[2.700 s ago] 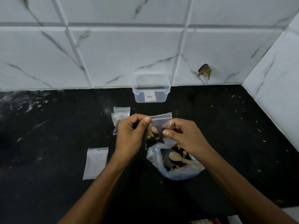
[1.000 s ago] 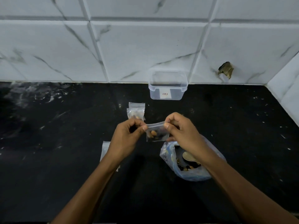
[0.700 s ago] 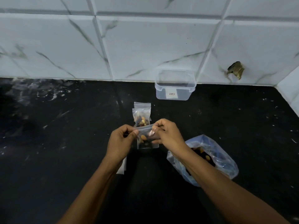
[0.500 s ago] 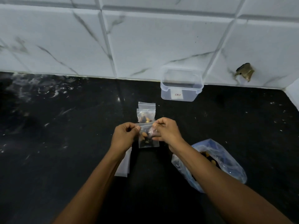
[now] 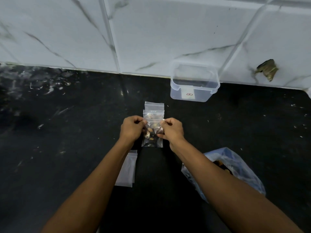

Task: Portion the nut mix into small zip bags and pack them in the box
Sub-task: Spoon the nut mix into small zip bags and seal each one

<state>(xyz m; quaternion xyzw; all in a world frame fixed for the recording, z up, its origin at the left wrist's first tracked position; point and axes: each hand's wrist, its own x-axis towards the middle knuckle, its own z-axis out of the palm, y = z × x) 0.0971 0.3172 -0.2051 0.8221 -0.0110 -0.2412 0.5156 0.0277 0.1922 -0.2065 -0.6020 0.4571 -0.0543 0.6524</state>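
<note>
The clear plastic rectangular box (image 5: 194,84) standing against the white marble-tiled wall carries a small white label (image 5: 188,95) on its near side, printed with a red mark too small and blurred to read. No other writing shows.

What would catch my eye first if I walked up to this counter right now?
Both hands, left hand and right hand, pinch the top of a small zip bag of nuts mid-counter. Behind it lie filled bags, and a clear plastic box stands by the tiled wall. At right lies the big nut mix bag.
</note>
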